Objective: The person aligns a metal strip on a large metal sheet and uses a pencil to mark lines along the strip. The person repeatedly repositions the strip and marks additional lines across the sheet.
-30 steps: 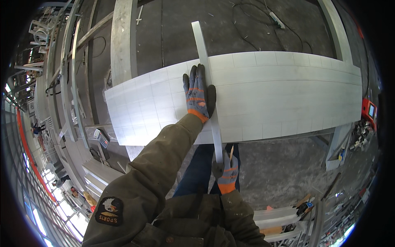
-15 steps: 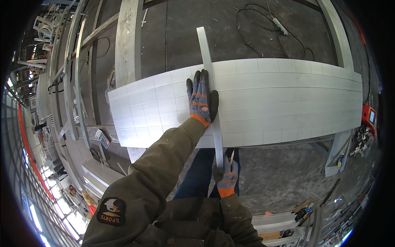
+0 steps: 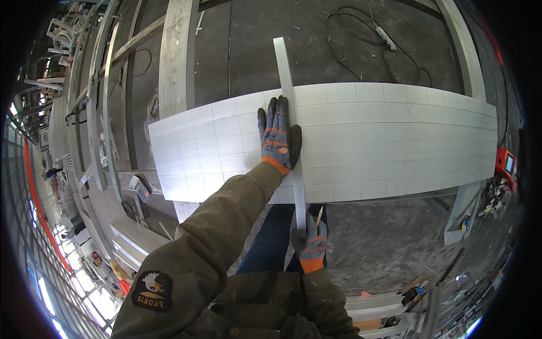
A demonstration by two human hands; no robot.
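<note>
A long silvery-white panel (image 3: 389,141), scored or marked with a grid of lines, lies crosswise in front of me. Across it runs a narrow flat metal bar (image 3: 284,65), overhanging both long edges. My left hand (image 3: 275,135), in a grey and orange work glove with dark fingertips, presses on the bar at mid-panel. Its fingers stretch along the bar's left side and the thumb lies over the bar. Below the near edge, my right hand (image 3: 311,248), gloved alike, grips the bar's near end. A thin pencil-like stick (image 3: 320,215) pokes up from its fingers.
Metal frame beams (image 3: 178,56) stand left of and beyond the panel. A black cable with a white power strip (image 3: 385,38) lies on the far floor. A calculator (image 3: 140,188) sits at left, a red device with a screen (image 3: 507,164) at right. Profiles (image 3: 378,308) lie stacked behind.
Both hands keep their hold on the bar. The view has shifted very slightly; otherwise nothing has visibly moved.
</note>
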